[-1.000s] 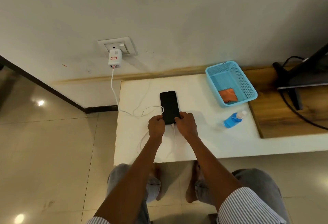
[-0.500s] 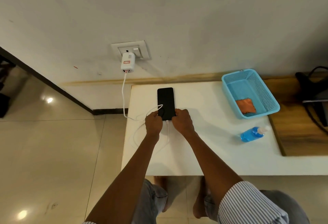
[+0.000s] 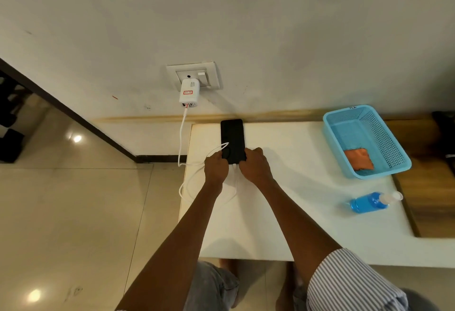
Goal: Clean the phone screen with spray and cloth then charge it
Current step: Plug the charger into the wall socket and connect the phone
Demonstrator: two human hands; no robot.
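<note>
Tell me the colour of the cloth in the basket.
Orange cloth, seen in the head view.

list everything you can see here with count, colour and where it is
phone: 1, black, flat on the table near its far left corner
cable: 1, white, from the charger down to the phone's near end
charger: 1, white, plugged into the wall socket
socket: 1, white, on the wall above the table
table: 1, white, against the wall
basket: 1, light blue, far right of the table
cloth: 1, orange, inside the basket
spray bottle: 1, blue with clear cap, lying on the table near the basket
left hand: grips the phone's near left edge
right hand: grips the phone's near right edge
</note>
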